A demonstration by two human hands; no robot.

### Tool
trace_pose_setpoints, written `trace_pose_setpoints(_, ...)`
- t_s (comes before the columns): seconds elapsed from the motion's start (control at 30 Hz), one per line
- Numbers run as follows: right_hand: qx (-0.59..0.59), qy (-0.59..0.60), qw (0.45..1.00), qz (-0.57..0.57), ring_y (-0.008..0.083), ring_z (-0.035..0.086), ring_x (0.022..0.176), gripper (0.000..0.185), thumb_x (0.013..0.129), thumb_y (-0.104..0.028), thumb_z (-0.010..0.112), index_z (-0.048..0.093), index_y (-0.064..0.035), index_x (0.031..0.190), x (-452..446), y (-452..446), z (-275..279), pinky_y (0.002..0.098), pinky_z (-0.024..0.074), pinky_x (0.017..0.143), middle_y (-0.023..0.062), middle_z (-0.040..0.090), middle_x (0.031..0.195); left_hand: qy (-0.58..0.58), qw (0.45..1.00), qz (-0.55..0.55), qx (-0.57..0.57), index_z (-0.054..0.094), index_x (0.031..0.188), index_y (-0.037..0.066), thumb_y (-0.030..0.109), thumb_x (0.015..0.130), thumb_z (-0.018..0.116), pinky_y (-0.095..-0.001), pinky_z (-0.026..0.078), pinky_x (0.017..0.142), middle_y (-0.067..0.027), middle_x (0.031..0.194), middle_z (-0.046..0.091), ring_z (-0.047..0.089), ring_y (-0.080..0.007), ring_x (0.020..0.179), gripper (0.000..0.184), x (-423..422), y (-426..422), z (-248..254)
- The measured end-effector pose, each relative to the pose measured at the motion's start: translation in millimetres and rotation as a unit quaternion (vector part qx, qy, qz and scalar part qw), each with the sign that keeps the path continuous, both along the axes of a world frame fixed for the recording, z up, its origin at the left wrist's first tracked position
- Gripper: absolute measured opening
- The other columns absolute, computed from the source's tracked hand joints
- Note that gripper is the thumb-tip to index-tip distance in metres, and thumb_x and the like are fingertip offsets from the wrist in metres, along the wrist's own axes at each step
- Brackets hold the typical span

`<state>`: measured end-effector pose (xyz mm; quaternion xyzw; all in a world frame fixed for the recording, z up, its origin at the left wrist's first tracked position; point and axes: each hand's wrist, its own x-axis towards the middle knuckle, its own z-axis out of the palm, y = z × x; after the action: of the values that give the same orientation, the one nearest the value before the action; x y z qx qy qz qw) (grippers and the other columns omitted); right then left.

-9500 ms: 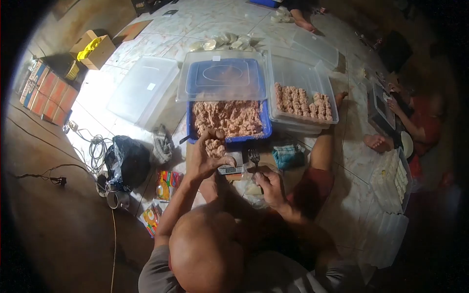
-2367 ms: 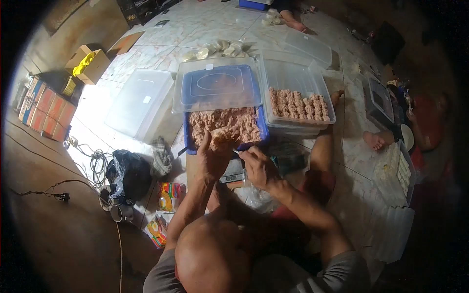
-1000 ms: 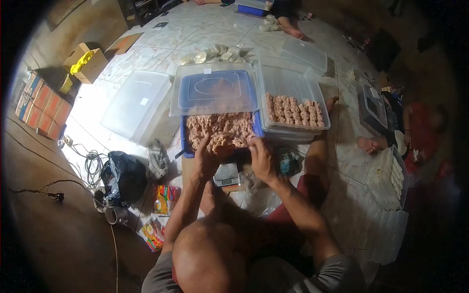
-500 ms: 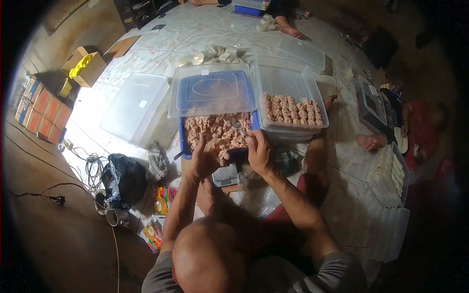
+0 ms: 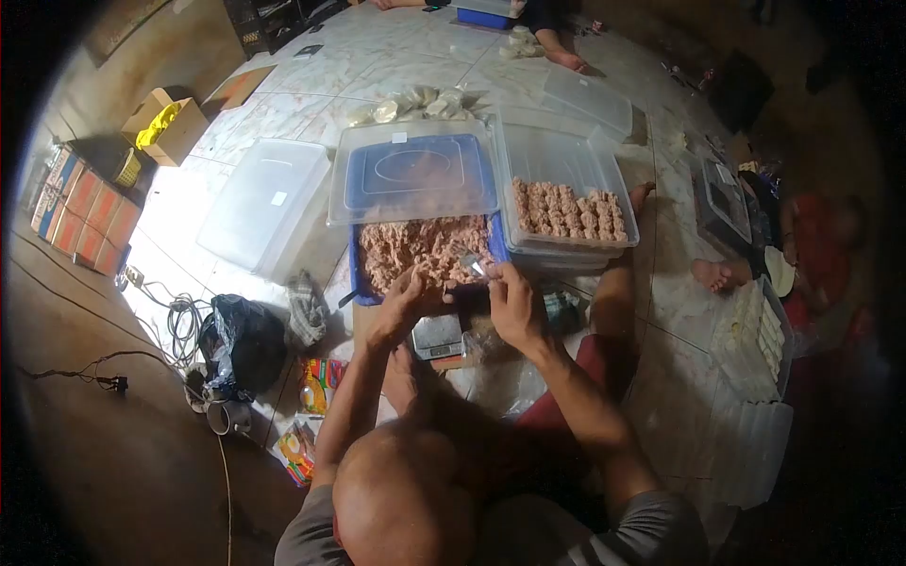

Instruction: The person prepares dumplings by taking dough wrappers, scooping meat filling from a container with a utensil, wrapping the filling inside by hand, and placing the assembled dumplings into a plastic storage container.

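Note:
A blue tub [image 5: 354, 274] full of lumpy pinkish mixture [image 5: 406, 247] lies in front of me, its far part under a clear lid [image 5: 415, 174]. My left hand [image 5: 408, 297] is at the tub's near edge, fingers curled; what it holds, if anything, is hidden. My right hand [image 5: 514, 300] grips a fork [image 5: 472, 264], whose head is over the mixture at the right. Below the tub sits a small scale [image 5: 437, 337]. To the right, a clear container [image 5: 623, 231] holds rows of shaped lumps [image 5: 566, 212].
Left are a clear lid [image 5: 260, 203], a grey cloth [image 5: 305, 309], a black bag [image 5: 247, 340], a mug [image 5: 228, 417] and colourful packets [image 5: 321, 382]. Filled bags [image 5: 415, 104] lie behind the tub. Another person's foot [image 5: 713, 274] and a container of white pieces [image 5: 755, 349] are at right.
The clump seen earlier in my left hand no longer shows, and that hand's fingers have curled in. The fork has come nearer the tub's right side, still in my right hand.

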<state>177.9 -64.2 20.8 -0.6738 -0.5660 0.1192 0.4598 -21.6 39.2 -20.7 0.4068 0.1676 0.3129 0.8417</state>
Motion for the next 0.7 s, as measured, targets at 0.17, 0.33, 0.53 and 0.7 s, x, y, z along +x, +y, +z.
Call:
trace_pose_setpoints(0.17, -0.112, 0.121, 0.985, 0.045, 0.0254, 0.068, 0.084, 0.010, 0.096, -0.010, 0.060, 0.060, -0.0007, 0.098, -20.5, -12.6, 34.7, 0.0375, 0.0511, 0.073, 0.0159, 0.067, 0.090, 0.118, 0.990, 0.032, 0.066, 0.046, 0.089, 0.014, 0.030, 0.101, 0.060, -0.0306, 0.052, 0.078, 0.0058, 0.073, 0.043, 0.042, -0.0059, 0.065, 0.025, 22.5, 8.7, 9.5)
trace_pose_setpoints(0.33, 0.032, 0.263, 0.963, 0.043, 0.0086, 0.050, 0.076, 0.009, 0.098, -0.009, 0.056, 0.057, -0.0023, 0.103, -13.7, 0.6, 33.1, 0.0279, 0.0445, 0.068, 0.0001, 0.054, 0.084, 0.035, 0.992, 0.068, -0.098, 0.056, 0.129, 0.004, 0.056, 0.101, 0.049, -0.0402, 0.051, 0.095, -0.0131, 0.118, 0.065, 0.064, -0.0218, 0.103, 0.059, 21.6, -3.1, 26.6)
trace_pose_setpoints(0.53, -0.024, 0.242, 0.969, 0.038, 0.0209, 0.058, 0.081, 0.008, 0.096, -0.005, 0.056, 0.057, -0.0018, 0.104, -24.1, -3.8, 38.4, 0.0360, 0.0482, 0.074, 0.0091, 0.057, 0.089, -0.132, 0.967, 0.066, -0.208, 0.047, 0.145, 0.001, 0.070, 0.097, 0.035, -0.0475, 0.038, 0.112, -0.0211, 0.141, 0.054, 0.054, -0.0333, 0.128, 0.085, 10.0, 2.3, 30.2)
trace_pose_setpoints(0.7, -0.139, -0.127, 0.981, 0.042, 0.0450, 0.061, 0.088, 0.012, 0.092, -0.004, 0.054, 0.061, -0.0010, 0.101, -52.6, -25.3, 47.7, 0.0491, 0.0489, 0.077, 0.0230, 0.061, 0.095, -0.141, 0.961, 0.123, -0.204, 0.055, 0.133, 0.000, 0.074, 0.094, 0.040, -0.0462, 0.044, 0.108, -0.0204, 0.127, 0.062, 0.060, -0.0310, 0.117, 0.085, 24.1, -10.3, 41.7)
